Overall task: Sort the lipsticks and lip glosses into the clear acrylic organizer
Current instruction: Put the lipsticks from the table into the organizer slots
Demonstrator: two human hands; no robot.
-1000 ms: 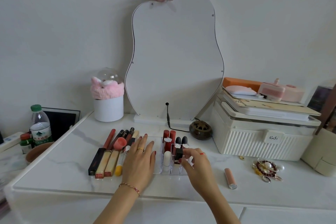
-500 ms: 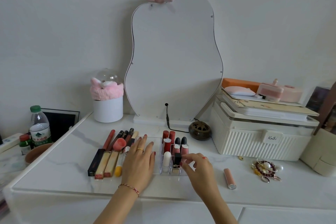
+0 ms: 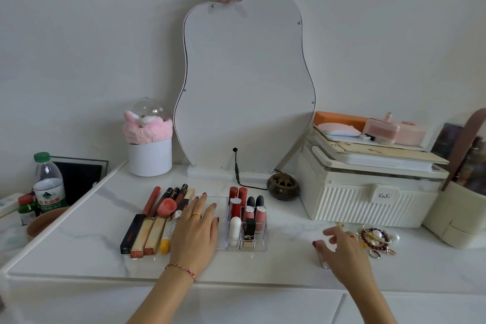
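The clear acrylic organizer (image 3: 261,246) stands at the middle of the white marble table. Several lipsticks stand upright in its right-hand cells: red tubes (image 3: 238,193) at the back, a white one (image 3: 234,229) and a black-and-gold one (image 3: 249,231) in front. My left hand (image 3: 196,234) lies flat and open on the organizer's left compartment. Left of it, long lip glosses (image 3: 147,234) lie in a row. My right hand (image 3: 342,252) hovers with fingers spread over a pink lipstick (image 3: 325,264), which shows only as a sliver.
A curvy mirror (image 3: 244,81) leans on the wall behind. A cream storage box (image 3: 368,202) sits right, beads and rings (image 3: 374,238) in front of it. A dark round burner (image 3: 282,187) and its cable lie behind the organizer. A water bottle (image 3: 47,184) stands far left.
My right hand let go of the black-and-gold lipstick in the organizer's front cell and moved right, over the loose pink lipstick. My left hand stayed put.
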